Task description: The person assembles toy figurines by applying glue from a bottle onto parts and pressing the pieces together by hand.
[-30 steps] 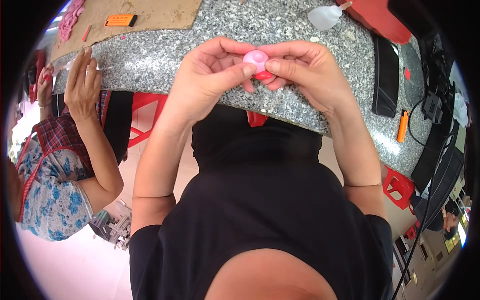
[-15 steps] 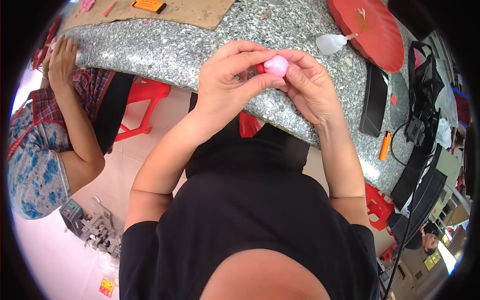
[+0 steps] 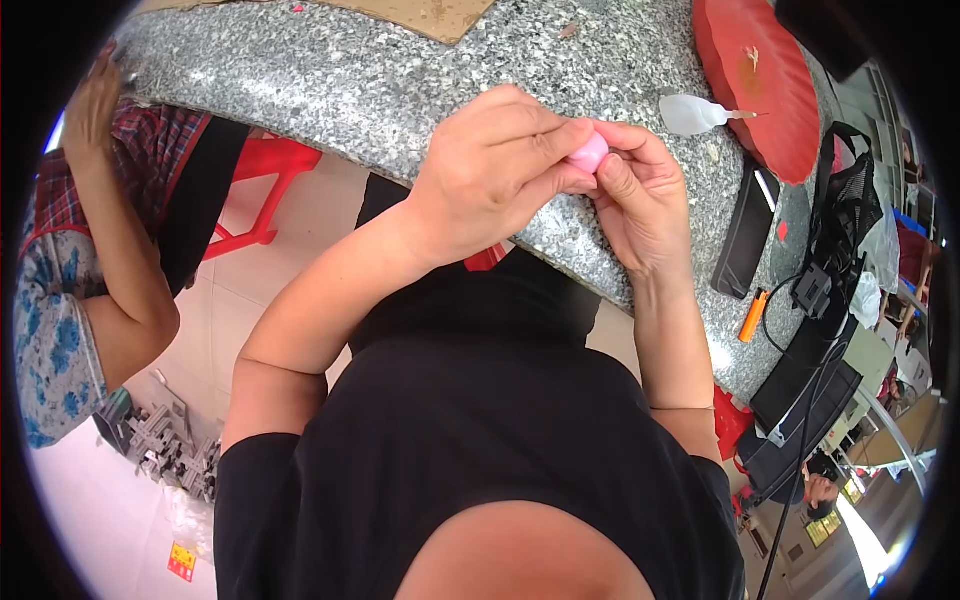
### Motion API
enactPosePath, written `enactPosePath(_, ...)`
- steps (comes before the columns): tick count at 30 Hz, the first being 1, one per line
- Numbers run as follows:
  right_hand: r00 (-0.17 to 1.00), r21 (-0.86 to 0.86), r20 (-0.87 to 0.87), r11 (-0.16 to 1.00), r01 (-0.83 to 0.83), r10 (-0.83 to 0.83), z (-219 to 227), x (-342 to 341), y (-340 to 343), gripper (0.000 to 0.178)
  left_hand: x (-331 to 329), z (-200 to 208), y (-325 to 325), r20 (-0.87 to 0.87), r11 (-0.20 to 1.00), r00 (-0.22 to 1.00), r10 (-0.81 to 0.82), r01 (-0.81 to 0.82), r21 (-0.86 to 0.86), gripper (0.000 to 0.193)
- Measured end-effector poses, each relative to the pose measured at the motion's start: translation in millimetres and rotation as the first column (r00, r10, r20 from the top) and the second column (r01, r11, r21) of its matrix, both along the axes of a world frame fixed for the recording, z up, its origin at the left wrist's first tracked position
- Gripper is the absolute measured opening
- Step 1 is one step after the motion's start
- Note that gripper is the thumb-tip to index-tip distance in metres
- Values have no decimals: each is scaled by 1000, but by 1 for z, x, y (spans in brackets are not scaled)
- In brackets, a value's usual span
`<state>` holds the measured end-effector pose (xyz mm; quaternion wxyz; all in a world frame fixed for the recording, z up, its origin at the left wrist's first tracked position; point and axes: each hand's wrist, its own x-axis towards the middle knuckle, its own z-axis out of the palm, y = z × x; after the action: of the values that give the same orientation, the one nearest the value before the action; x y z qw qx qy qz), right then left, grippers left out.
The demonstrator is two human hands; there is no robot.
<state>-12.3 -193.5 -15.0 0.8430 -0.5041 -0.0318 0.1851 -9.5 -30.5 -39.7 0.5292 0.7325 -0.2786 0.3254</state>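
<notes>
Between my two hands, above the edge of the speckled stone table (image 3: 330, 90), is a small rounded pink piece (image 3: 590, 152), smooth and glossy; its kind I cannot make out. My left hand (image 3: 505, 160) pinches it from the left with thumb and fingertips, which cover part of it. From the right, the thumb and forefinger of my right hand (image 3: 642, 185) grip the same piece. A white squeeze bottle with a thin needle tip (image 3: 690, 115) lies on the table beyond my right hand, its tip over the rim of a red scalloped tray (image 3: 790, 140).
To the right lie a black phone (image 3: 738, 245), an orange lighter (image 3: 754, 315) and a black mesh bag (image 3: 850, 190) with cables. Cardboard (image 3: 430, 15) covers part of the far table. At left, a co-worker's arm (image 3: 130, 240) reaches over the table, beside a red stool (image 3: 262, 185).
My hands have shifted slightly right and toward me with the pink piece, and my left fingers now cover more of it. The red bit beside it no longer shows. The whole view has turned somewhat.
</notes>
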Motion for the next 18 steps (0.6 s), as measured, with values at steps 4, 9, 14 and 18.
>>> enactPosePath(4, 999, -23, 12, 999, 31, -30, 0, 0, 1, 21, 0, -3, -3, 59, 998, 997, 55, -57, 36, 34)
enactPosePath(9, 999, -29, -5, 999, 35, -35, 3, -1, 4, 21, 0, -4, -5, 84, 996, 993, 87, -87, 1, 43)
enactPosePath(14, 999, -39, -32, 999, 36, -37, 13, 2, 8, 22, 2, -2, 1, -31, 999, 999, 34, -34, -9, 38)
enactPosePath(18, 970, -188, 212, 969, 160, -119, 16, 3, 0, 23, 5, 5, 0, -215, 995, 973, -90, 81, -51, 34)
